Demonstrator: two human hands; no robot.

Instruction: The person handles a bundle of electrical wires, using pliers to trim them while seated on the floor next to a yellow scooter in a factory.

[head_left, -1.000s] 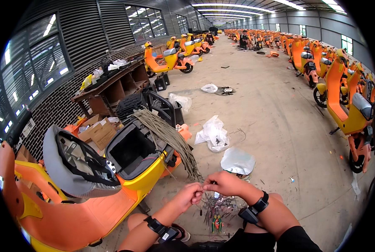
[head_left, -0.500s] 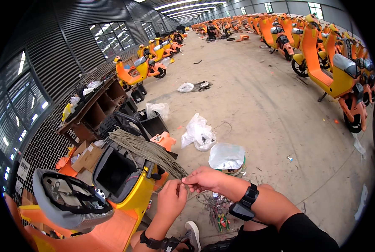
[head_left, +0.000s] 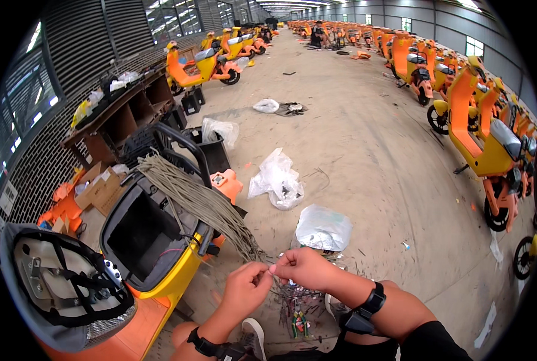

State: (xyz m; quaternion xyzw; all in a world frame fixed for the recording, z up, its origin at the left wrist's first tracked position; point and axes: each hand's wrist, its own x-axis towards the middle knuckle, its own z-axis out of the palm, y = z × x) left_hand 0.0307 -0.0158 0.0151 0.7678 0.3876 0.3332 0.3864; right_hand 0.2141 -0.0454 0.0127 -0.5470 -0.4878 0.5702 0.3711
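Observation:
My left hand (head_left: 247, 289) and my right hand (head_left: 304, 268) meet fingertip to fingertip in front of me. Both are closed in a pinch around something small and pale, too small to name. Just beyond the fingers hang the ends of a bundle of grey-green cables (head_left: 199, 201), draped over the rear of a yellow and orange scooter (head_left: 181, 283). The scooter's grey seat (head_left: 70, 289) is tipped up, baring the dark storage box (head_left: 142, 231) beneath. Below my hands, red-and-green-handled pliers (head_left: 299, 325) lie on the floor among scattered wire scraps (head_left: 295, 293).
A white plastic-lined container (head_left: 322, 228) stands ahead of my right hand, with a crumpled plastic bag (head_left: 277, 180) beyond it. Cardboard boxes (head_left: 103, 191) and a brown shelf (head_left: 124, 114) line the left wall. Rows of scooters (head_left: 485, 132) fill the right side; a person (head_left: 320, 35) is far off.
The view has shifted, so the scooter sits further left and lower. My hands stay together in their pinch, with a small pale thing now showing between the fingertips.

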